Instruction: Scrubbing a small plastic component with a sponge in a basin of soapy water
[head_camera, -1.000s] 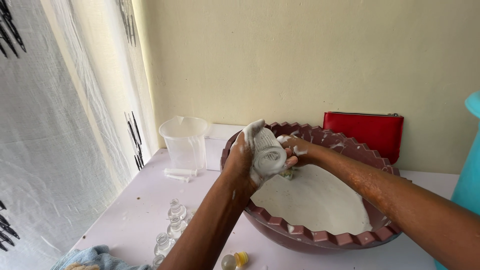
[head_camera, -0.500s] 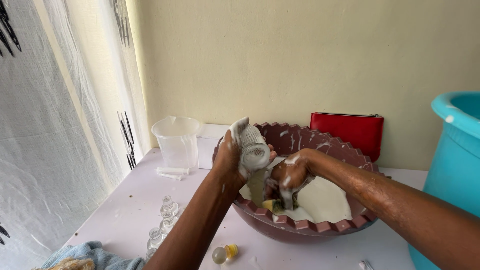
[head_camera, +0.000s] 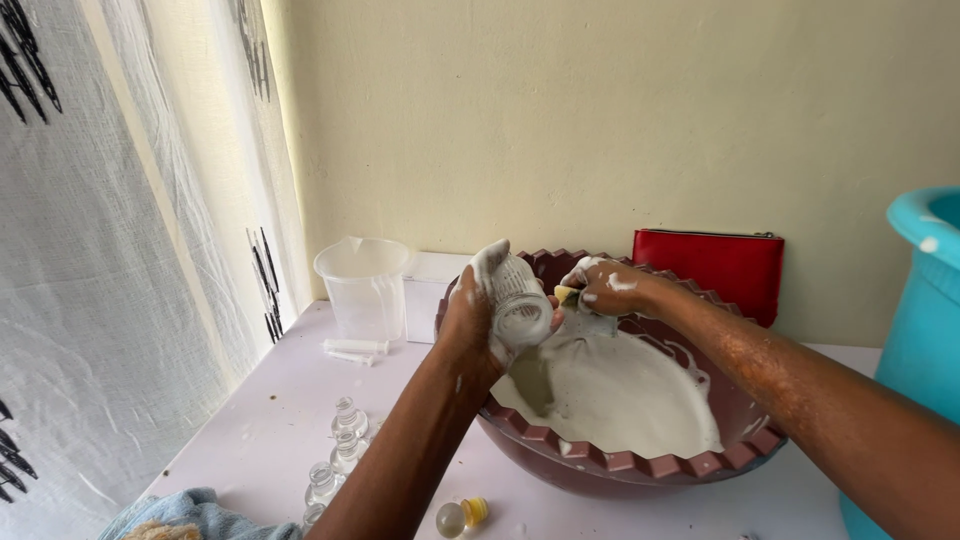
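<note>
My left hand (head_camera: 470, 325) grips a clear soapy glass jar (head_camera: 520, 300), tilted with its mouth toward me, above the near left rim of a maroon scalloped basin (head_camera: 640, 465) full of white sudsy water. My right hand (head_camera: 605, 288), flecked with foam, holds a small yellow sponge (head_camera: 565, 295) right beside the jar, over the basin.
A clear plastic measuring jug (head_camera: 362, 285) stands at the back left, a syringe (head_camera: 355, 348) lying before it. Small glass bottles (head_camera: 340, 450) and a yellow-capped one (head_camera: 462, 515) lie near me. A red pouch (head_camera: 715, 268) leans on the wall; a teal bucket (head_camera: 925, 300) stands right; white curtain left.
The jar has tilted and lifted again after being dipped low over the suds. My right hand rose from the water to the jar's side. The camera shifted left.
</note>
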